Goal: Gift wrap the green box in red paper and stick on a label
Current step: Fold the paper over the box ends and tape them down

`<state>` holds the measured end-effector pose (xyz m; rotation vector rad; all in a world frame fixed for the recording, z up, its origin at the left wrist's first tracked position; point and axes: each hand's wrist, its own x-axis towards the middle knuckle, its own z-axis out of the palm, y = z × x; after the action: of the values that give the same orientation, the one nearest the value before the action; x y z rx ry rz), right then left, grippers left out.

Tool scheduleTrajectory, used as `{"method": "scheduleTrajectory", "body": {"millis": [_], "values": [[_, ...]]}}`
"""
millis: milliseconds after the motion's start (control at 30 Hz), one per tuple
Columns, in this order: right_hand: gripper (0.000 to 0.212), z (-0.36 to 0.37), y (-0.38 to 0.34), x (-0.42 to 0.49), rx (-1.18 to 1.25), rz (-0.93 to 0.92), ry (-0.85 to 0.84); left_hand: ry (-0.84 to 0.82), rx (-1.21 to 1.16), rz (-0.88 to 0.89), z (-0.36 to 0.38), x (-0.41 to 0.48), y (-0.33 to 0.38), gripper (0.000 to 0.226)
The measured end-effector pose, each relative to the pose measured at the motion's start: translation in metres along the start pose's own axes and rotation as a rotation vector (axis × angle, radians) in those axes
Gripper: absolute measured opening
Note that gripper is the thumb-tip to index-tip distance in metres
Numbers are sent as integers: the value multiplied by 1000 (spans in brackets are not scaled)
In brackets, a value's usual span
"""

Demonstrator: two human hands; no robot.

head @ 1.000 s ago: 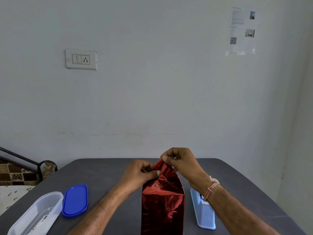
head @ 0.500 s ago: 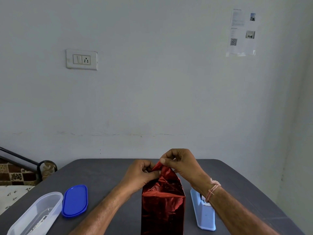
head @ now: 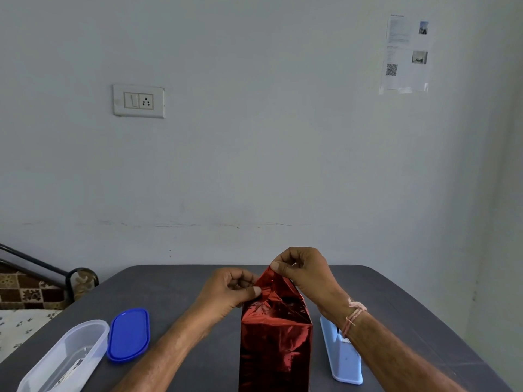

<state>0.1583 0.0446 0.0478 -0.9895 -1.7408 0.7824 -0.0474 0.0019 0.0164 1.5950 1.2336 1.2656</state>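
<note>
Red paper (head: 276, 343) covers the upright box at the near middle of the dark table (head: 396, 295), its shiny sides creased. To its left lie a clear oval container (head: 63, 360) and, just beside it, a blue lid (head: 128, 334); to its right lies a pale blue holder (head: 341, 355). At the top of the box, the left hand (head: 226, 292) pinches a folded flap, and the right hand (head: 307, 271) pinches the raised tip of the paper. Behind, a switch plate (head: 138, 101) and a printed sheet (head: 406, 53) hang on the wall.
</note>
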Motion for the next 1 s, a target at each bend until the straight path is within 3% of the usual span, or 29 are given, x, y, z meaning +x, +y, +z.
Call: {"method": "scheduleTrajectory", "body": {"millis": [167,333,400,733,1000], "values": [[9,-2,-5,-4,-15,-5,14,31,-16,42,9,-12,6,16],[9,-5,-7,-7,-19,-3,18,-230,-48,-60,5,-31,-1,80],[8,-6,-9,-9,-22,0,24,-286,-11,-65,6,-37,-4,87],[12,-6,-20,-35,-85,-66,11,-110,-16,12,19,-46,-14,72],[14,0,-9,-61,-149,-66,103,1,-64,60,28,-49,-22,66]]}}
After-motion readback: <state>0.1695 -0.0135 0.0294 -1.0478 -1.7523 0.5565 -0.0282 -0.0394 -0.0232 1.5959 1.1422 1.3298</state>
